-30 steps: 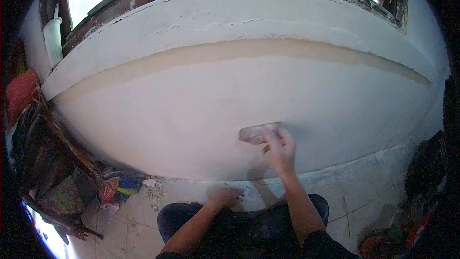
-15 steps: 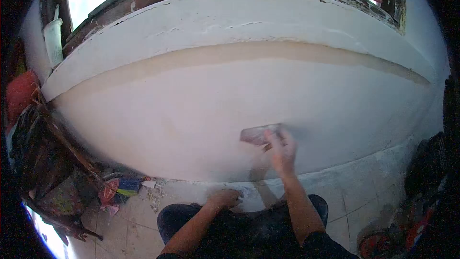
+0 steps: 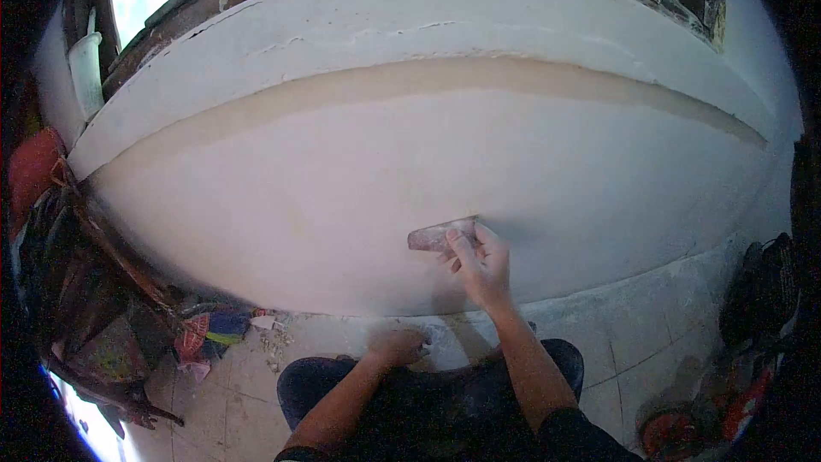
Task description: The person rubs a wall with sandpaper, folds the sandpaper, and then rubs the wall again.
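My right hand (image 3: 484,265) grips a dusty, reddish-brown piece of sandpaper (image 3: 432,237), thumb on the near side. The sandpaper lies against the lower part of a white plastered wall (image 3: 299,197), and a shadow falls beside it. Low in front of my lap, my left hand (image 3: 397,347) is closed with its fingers curled in. Whatever it may hold is hidden. Pale dust whitens the fingers of my right hand.
Above the wall runs a protruding white ledge (image 3: 359,38) under a worn wooden window frame (image 3: 214,0). Cluttered bags and cloths (image 3: 85,291) stand at left, with colourful scraps (image 3: 209,334) on the tiled floor (image 3: 244,406). Dark and red items (image 3: 676,432) lie at right.
My right hand and the sandpaper have moved slightly left and up in the view. The camera has tilted down a little, and my left hand stays low by my lap.
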A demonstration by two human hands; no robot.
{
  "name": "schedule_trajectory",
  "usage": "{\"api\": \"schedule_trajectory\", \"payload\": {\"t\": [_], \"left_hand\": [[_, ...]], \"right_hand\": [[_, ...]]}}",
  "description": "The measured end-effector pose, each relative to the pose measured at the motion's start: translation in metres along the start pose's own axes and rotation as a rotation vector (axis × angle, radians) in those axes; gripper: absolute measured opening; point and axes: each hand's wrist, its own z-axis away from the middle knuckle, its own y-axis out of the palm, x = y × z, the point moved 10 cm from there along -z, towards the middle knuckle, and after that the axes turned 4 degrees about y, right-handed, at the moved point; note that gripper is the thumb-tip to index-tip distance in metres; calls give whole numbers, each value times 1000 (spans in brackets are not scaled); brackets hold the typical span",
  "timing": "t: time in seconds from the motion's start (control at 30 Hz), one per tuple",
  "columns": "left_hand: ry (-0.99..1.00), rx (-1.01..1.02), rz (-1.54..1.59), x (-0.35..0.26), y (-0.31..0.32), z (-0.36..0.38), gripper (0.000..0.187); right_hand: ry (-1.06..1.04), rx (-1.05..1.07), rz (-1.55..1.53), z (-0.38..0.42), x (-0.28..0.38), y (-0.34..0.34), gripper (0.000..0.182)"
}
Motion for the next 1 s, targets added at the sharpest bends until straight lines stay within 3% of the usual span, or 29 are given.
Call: {"api": "schedule_trajectory", "payload": {"t": [0.07,0.13,0.17,0.23,0.37,0.43,0.53,0.6,0.67,0.73,0.8,0.97,1.0], "left_hand": [[-23,40,-40,-7,-12,2,37],[-49,78,-75,-11,-15,9,38],[-41,27,13,-14,-19,13,39],[-35,-26,99,-15,-24,17,39],[-54,-5,78,-23,-33,22,39],[-95,29,68,-24,-34,22,39],[-153,66,19,-9,-19,13,39],[-54,63,-96,12,9,-11,38],[-105,28,-24,-5,-19,13,38],[-154,-1,53,2,-15,17,37],[-1,-68,25,4,-7,4,35],[-50,-18,74,-7,-16,12,35],[-58,-1,110,-9,-17,13,35]], "right_hand": [[-48,-11,44,-4,4,-4,18],[-160,-285,-160,-6,18,-50,18],[-157,-282,-160,-8,24,-56,18],[-193,-511,-346,1,37,-86,17],[-175,-405,-318,1,12,-77,18],[-64,-206,-124,-2,-2,-37,18],[-71,-28,-26,-3,11,-5,16],[-75,-152,-139,-1,18,-25,15],[-77,-267,-250,-6,17,-51,14],[-237,-502,-345,-5,23,-94,17],[-233,-495,-366,-8,27,-102,17],[-76,-450,-313,4,22,-63,18],[-62,-257,-153,0,25,-39,17]]}}
